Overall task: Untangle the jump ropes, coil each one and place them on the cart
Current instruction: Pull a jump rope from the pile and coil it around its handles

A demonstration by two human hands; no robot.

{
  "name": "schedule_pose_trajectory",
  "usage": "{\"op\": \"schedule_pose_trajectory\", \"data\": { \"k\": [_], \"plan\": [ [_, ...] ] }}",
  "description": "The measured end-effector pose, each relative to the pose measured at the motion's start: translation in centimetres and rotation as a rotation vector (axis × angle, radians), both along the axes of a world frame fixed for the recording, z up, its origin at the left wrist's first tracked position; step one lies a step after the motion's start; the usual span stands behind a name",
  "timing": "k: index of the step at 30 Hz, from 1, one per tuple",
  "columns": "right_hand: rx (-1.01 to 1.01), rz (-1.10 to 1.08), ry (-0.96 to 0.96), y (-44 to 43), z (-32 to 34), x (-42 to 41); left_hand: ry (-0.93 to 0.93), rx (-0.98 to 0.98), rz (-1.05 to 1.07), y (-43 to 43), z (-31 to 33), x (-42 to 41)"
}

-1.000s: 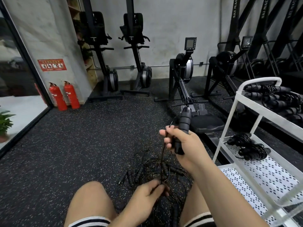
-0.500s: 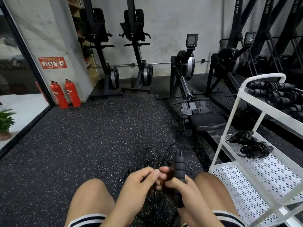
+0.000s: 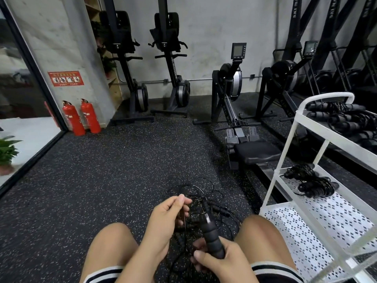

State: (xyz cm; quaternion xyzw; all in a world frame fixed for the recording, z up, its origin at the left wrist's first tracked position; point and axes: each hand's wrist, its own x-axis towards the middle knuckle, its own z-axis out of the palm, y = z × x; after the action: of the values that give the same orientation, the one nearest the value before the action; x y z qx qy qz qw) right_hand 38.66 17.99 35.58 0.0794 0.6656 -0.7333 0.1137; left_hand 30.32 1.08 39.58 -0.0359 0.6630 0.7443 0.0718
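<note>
A tangle of thin black jump ropes lies on the floor between my knees. My right hand grips a black foam rope handle, held low and pointing up and away. My left hand pinches a thin cord of that rope between thumb and forefinger, just left of the handle. The white cart stands at my right. Coiled black ropes lie on its middle shelf, and more coiled ropes sit on its top shelf.
A rowing machine stands ahead on the right, its seat close to the cart. More gym machines line the back wall. Two red fire extinguishers stand at the far left by a glass wall. The dark speckled floor spreads out to the left.
My right hand has come down from chest height with the handle to just above my lap. My left hand has risen off the pile and now pinches the cord beside the handle.
</note>
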Motion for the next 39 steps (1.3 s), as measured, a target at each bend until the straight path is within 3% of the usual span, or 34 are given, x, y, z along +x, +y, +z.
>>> {"op": "schedule_pose_trajectory", "data": {
  "k": [6, 11, 15, 21, 26, 29, 34, 39],
  "plan": [
    [0.207, -0.043, 0.005, -0.5, 0.8, -0.1, 0.019, 0.016, -0.029, 0.5, -0.1, 0.7],
    [0.163, -0.219, 0.134, -2.1, 1.5, -0.6, 0.141, -0.143, -0.12, 1.5, 1.0, 1.7],
    [0.167, -0.273, 0.181, -2.2, 2.5, -1.5, 0.212, -0.108, -0.064, 1.9, 1.8, 1.9],
    [0.119, -0.275, 0.225, -1.3, 5.1, -3.3, 0.125, -0.003, -0.126, 2.2, 0.9, 2.1],
    [0.023, -0.358, 0.239, -0.4, 7.2, -5.4, 0.143, -0.185, -0.243, 2.3, -0.6, 3.1],
    [-0.018, -0.342, 0.235, 0.0, 8.4, -6.2, 0.16, -0.253, -0.252, 2.3, -1.0, 3.2],
    [0.116, -0.238, 0.262, -0.5, 8.7, -6.7, 0.191, -0.156, -0.178, 2.4, -0.7, 2.3],
    [0.059, -0.264, 0.241, -0.1, 9.0, -7.1, 0.207, -0.353, -0.234, 1.6, -1.7, 1.0]
  ]
}}
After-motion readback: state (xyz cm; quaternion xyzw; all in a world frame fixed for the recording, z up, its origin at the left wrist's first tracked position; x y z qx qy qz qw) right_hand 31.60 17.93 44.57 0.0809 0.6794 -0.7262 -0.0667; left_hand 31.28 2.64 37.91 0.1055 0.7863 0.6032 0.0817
